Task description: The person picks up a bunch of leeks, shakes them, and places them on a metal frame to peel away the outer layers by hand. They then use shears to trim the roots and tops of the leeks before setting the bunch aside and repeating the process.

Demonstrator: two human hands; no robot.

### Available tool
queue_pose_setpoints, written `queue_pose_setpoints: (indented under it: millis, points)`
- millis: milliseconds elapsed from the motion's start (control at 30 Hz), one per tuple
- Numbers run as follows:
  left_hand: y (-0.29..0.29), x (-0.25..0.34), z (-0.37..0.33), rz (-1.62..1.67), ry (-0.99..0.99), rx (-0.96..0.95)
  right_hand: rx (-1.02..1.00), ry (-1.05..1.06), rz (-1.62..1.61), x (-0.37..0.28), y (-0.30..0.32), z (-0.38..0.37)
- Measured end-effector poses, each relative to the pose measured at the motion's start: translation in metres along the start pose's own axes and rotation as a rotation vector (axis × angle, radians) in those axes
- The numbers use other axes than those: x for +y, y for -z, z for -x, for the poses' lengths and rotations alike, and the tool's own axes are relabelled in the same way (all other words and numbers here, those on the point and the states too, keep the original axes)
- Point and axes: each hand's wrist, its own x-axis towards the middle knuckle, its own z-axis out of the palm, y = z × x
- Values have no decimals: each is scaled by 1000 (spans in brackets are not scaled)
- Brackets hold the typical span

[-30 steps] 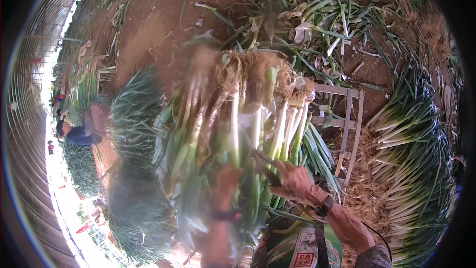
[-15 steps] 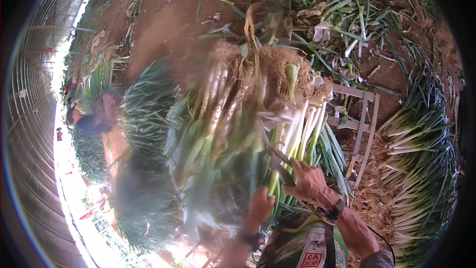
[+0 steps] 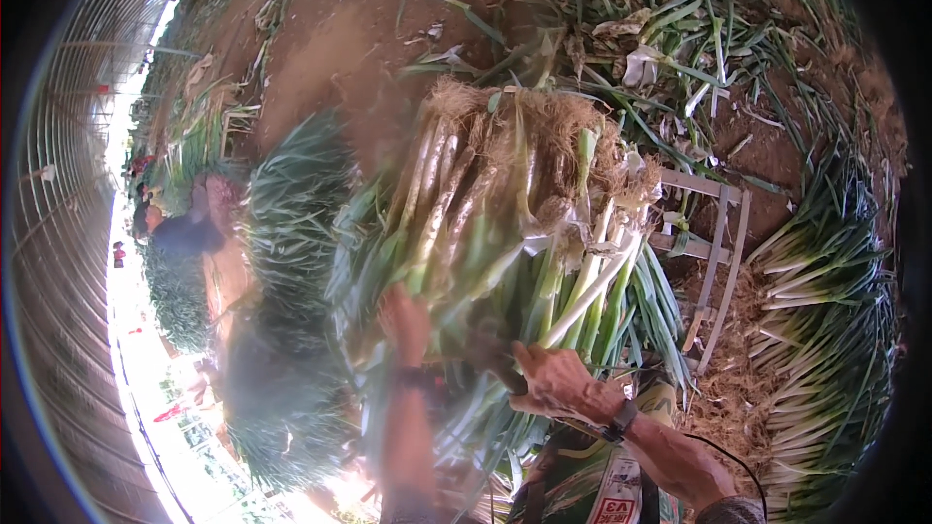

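Observation:
A thick pile of large green onions (image 3: 427, 228) lies before me, soil on the shafts and shaggy roots at the far end. My left hand (image 3: 403, 325), smeared by motion, is over the leaves at the pile's left part; its fingers cannot be made out. My right hand (image 3: 568, 383) is closed round a dark grey metal tool (image 3: 497, 351), too blurred to name its kind. Just beyond that hand, a cleaner white green onion (image 3: 602, 291) lies slantwise across other pale stalks. A dark band circles my right wrist.
A slatted frame (image 3: 718, 252) sticks out to the right of the pile. Further right runs a long row of green onions (image 3: 815, 330). Loose leaf scraps (image 3: 670, 49) litter the soil at the far right. Leafy heaps (image 3: 301, 213) and another person (image 3: 189, 233) are to the left.
My left hand has let go of a green onion stalk and moved left over the pile. A white stalk now lies slantwise on the right side. My right hand, with the tool, has shifted slightly left and nearer.

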Motion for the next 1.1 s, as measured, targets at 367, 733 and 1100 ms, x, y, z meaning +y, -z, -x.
queue_pose_setpoints:
  millis: [367,733,1100]
  points:
    - [24,41,21,148,-45,-179,-121,-260,-94,-10,24,15]
    - [7,35,66,448,3,-251,-322,-370,-168,-15,31,49]
    - [29,46,60,593,166,-474,-222,-365,-140,4,9,30]
